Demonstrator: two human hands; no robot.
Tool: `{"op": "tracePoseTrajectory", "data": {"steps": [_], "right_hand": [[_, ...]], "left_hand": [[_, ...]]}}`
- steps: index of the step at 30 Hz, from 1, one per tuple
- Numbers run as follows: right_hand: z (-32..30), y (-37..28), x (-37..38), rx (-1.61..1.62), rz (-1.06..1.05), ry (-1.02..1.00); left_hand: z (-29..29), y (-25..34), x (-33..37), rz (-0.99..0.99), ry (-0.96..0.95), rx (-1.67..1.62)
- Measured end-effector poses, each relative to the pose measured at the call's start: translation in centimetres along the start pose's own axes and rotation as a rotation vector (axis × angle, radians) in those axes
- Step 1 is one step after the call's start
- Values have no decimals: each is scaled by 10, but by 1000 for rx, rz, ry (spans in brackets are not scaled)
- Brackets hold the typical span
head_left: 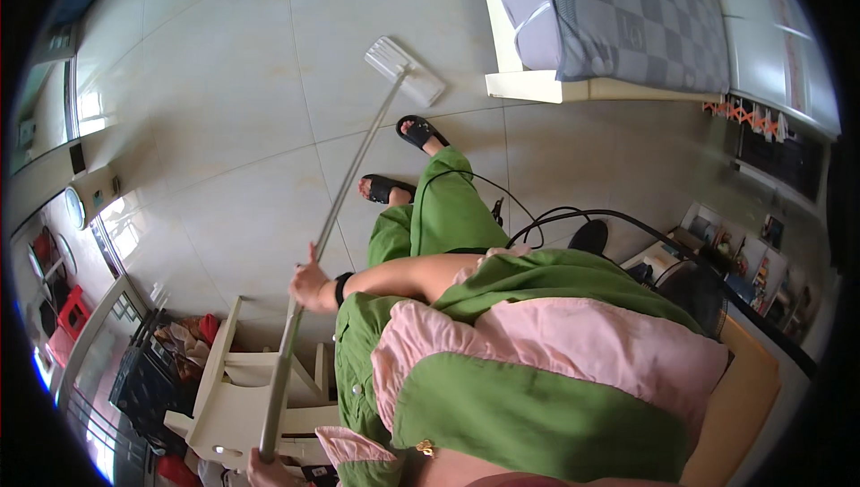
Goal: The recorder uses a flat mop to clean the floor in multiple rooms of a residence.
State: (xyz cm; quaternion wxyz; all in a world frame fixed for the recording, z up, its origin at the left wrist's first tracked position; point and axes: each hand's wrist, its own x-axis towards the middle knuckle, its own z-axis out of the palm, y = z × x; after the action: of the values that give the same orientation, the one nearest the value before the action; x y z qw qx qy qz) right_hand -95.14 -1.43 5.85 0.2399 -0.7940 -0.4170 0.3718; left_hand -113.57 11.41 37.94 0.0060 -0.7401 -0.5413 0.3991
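A flat mop lies across the view, its white rectangular head (421,84) on the tiled floor and its long metal handle (351,167) slanting down to the lower left. My right hand (311,288), with a black band at the wrist, is wrapped around the middle of the handle, one finger stretched along it. Near the bottom edge, my left hand (269,471) grips the handle's upper end; part of it is cut off by the frame. The mop head rests flat, just ahead of my feet in black sandals (417,132).
A bed (528,86) with a grey checked cover stands at the upper right. A cream wooden chair (235,408) is beside the handle at the lower left. A black cable (511,189) loops by my legs. Shelves (761,263) with small items stand at the right.
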Motion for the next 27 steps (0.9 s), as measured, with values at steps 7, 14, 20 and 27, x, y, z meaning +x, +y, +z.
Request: {"op": "tracePoseTrajectory", "data": {"steps": [7, 14, 20, 27], "right_hand": [[-61, -20, 16, 90, -210, -215], [-97, 97, 9, 82, 108, 299], [-172, 228, -24, -135, 475, 157], [-155, 166, -12, -259, 215, -124]], "left_hand": [[-48, 23, -11, 205, 775, 249], [-86, 152, 25, 479, 980, 258], [-56, 282, 9, 748, 649, 143], [-13, 213, -36, 439, 282, 146]]}}
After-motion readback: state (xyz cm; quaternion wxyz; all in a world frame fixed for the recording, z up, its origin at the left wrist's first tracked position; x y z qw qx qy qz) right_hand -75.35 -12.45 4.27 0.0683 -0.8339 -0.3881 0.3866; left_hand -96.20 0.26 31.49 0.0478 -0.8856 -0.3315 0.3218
